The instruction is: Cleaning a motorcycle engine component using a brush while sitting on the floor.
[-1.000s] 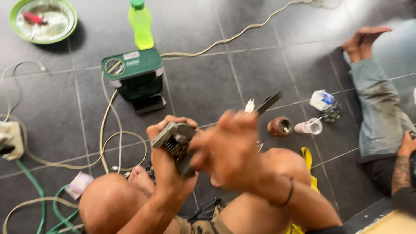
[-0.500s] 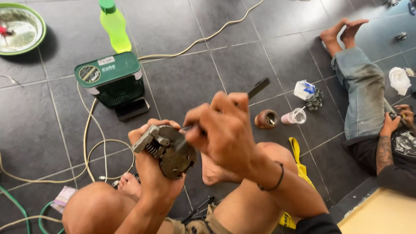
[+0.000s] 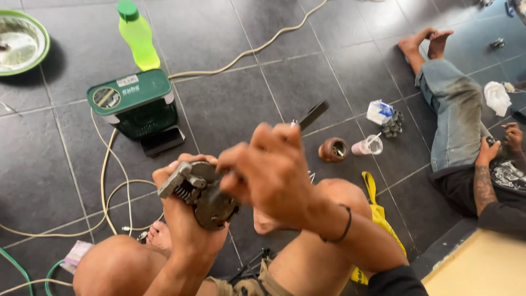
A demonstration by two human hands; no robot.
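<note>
- Low in the frame's centre, between the knees, the left hand [image 3: 189, 225] wraps around a metal part [image 3: 200, 192], fingers closed under its rounded body.
- Looks heavy, rigid and greasy, with springs exposed, so cupping the solid body seems safest.
- Just above, the right hand [image 3: 274, 170] is closed on a dark-handled tool [image 3: 312, 115], working end hidden behind the fingers, at the part's right edge.
- Upper left: a green box [image 3: 134, 104] and a green bottle [image 3: 137, 35].

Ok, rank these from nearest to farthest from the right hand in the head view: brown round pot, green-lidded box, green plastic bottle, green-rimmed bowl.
From the right hand:
1. Brown round pot, just to its right on the floor.
2. Green-lidded box, up left.
3. Green plastic bottle, beyond the box.
4. Green-rimmed bowl, far top-left corner.
</note>
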